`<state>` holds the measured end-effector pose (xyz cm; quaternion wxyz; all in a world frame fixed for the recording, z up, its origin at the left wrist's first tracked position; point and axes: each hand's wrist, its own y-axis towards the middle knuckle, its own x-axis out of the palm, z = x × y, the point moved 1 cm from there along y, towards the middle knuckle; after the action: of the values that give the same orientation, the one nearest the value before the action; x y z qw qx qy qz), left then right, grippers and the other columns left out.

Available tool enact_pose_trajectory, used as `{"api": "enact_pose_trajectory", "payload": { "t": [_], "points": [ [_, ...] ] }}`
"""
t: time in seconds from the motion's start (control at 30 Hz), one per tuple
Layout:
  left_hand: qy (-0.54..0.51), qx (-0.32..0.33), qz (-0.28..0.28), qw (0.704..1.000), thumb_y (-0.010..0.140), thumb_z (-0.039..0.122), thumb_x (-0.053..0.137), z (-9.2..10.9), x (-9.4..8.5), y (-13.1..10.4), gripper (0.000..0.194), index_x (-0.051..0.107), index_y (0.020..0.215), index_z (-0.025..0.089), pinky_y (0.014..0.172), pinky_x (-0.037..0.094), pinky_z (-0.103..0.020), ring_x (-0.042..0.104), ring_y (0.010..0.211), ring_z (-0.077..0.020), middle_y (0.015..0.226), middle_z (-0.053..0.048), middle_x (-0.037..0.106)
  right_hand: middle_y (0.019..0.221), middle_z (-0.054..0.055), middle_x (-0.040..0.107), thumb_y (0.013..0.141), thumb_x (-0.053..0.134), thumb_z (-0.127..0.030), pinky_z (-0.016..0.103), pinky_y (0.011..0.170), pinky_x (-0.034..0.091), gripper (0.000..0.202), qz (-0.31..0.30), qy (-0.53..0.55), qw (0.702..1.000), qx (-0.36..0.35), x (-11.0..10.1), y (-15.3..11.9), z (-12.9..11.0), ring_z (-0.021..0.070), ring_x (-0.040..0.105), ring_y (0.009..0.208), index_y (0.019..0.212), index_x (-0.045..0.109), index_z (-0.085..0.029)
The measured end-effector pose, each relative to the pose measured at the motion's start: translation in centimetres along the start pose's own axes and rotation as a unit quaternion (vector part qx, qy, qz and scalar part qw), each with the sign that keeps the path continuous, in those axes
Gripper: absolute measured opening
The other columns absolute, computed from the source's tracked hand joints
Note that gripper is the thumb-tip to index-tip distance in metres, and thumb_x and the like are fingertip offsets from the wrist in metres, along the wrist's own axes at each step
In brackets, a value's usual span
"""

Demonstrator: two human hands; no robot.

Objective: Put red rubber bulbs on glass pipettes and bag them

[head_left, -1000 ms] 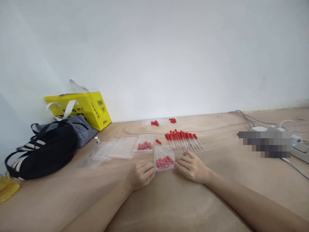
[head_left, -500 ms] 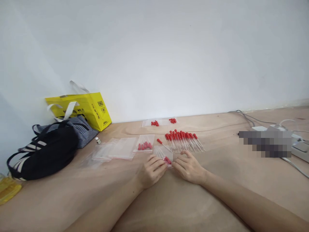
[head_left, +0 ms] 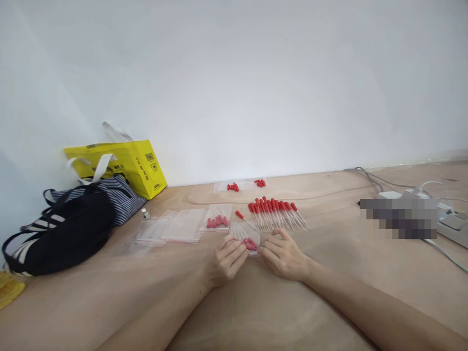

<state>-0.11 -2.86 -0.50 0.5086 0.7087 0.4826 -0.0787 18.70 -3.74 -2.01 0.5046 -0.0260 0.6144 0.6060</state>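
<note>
My left hand (head_left: 227,259) and my right hand (head_left: 281,254) pinch the near edge of a clear zip bag (head_left: 249,233) between them. Inside that bag lie several droppers with red rubber bulbs (head_left: 250,243), bulbs toward me; the fingers partly cover them. Just beyond it, a single loose dropper (head_left: 239,214) lies aslant. Behind my right hand, a pile of red-bulbed droppers (head_left: 274,207) is fanned out on the table. To the left sits a filled zip bag (head_left: 216,222) with several red bulbs showing.
Flat zip bags (head_left: 185,225) overlap left of the filled one. Further filled bags (head_left: 246,186) lie near the wall. A small bottle (head_left: 145,213), a black bag (head_left: 69,231) and a yellow bag (head_left: 146,170) stand at left. Cables and a power strip (head_left: 455,224) are at right.
Both hands keep hold of the zip bag's near edge. More of the red bulbs inside it shows between my fingers now. The whole view has shifted slightly.
</note>
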Motion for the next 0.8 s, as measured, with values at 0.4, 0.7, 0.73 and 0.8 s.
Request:
{"api": "enact_pose_trajectory", "payload": {
  "t": [0.4, 0.7, 0.73, 0.8],
  "points": [
    [-0.068, -0.115, -0.004, 0.991, 0.080, 0.011, 0.048, -1.6, -2.8, -3.2, 0.012, 0.057, 0.074, 0.015, 0.066, 0.046, -0.029, 0.055, 0.066, -0.0134, 0.067, -0.003, 0.062, 0.056, 0.000, 0.050, 0.079, 0.037, -0.007, 0.031, 0.071, 0.030, 0.022, 0.018, 0.015, 1.000, 0.015, 0.0, -0.2, 0.4, 0.0112, 0.043, 0.057, 0.066, 0.053, -0.015],
    [-0.537, -0.716, -0.089, 0.437, 0.070, 0.035, 0.062, -0.5, -1.0, -0.1, 0.058, 0.033, 0.118, 0.021, 0.058, 0.050, -0.026, 0.056, 0.057, -0.0092, 0.074, 0.001, 0.054, 0.057, 0.000, 0.053, 0.084, 0.038, -0.017, 0.031, 0.073, 0.031, 0.023, -0.024, 0.094, 0.995, 0.037, -0.4, -0.3, 0.1, 0.0109, 0.044, 0.057, 0.069, 0.055, -0.016],
    [-0.553, -0.719, -0.086, 0.413, 0.064, 0.029, 0.068, -0.4, -0.9, 0.3, 0.056, 0.041, 0.112, 0.019, 0.062, 0.049, -0.025, 0.056, 0.059, -0.0086, 0.075, 0.001, 0.053, 0.060, 0.001, 0.055, 0.085, 0.038, -0.022, 0.031, 0.074, 0.032, 0.023, -0.047, 0.119, 0.991, 0.042, -0.5, -0.3, 0.1, 0.0117, 0.046, 0.061, 0.072, 0.056, -0.016],
    [-0.572, -0.715, -0.091, 0.392, 0.055, 0.022, 0.074, -0.2, -1.1, 0.8, 0.048, 0.052, 0.097, 0.015, 0.067, 0.048, -0.024, 0.055, 0.061, -0.0075, 0.075, 0.002, 0.052, 0.074, 0.003, 0.059, 0.085, 0.040, -0.032, 0.032, 0.076, 0.032, 0.023, -0.100, 0.165, 0.979, 0.061, -0.8, -0.2, 0.2, 0.0142, 0.049, 0.072, 0.084, 0.057, -0.017]
  ]
}}
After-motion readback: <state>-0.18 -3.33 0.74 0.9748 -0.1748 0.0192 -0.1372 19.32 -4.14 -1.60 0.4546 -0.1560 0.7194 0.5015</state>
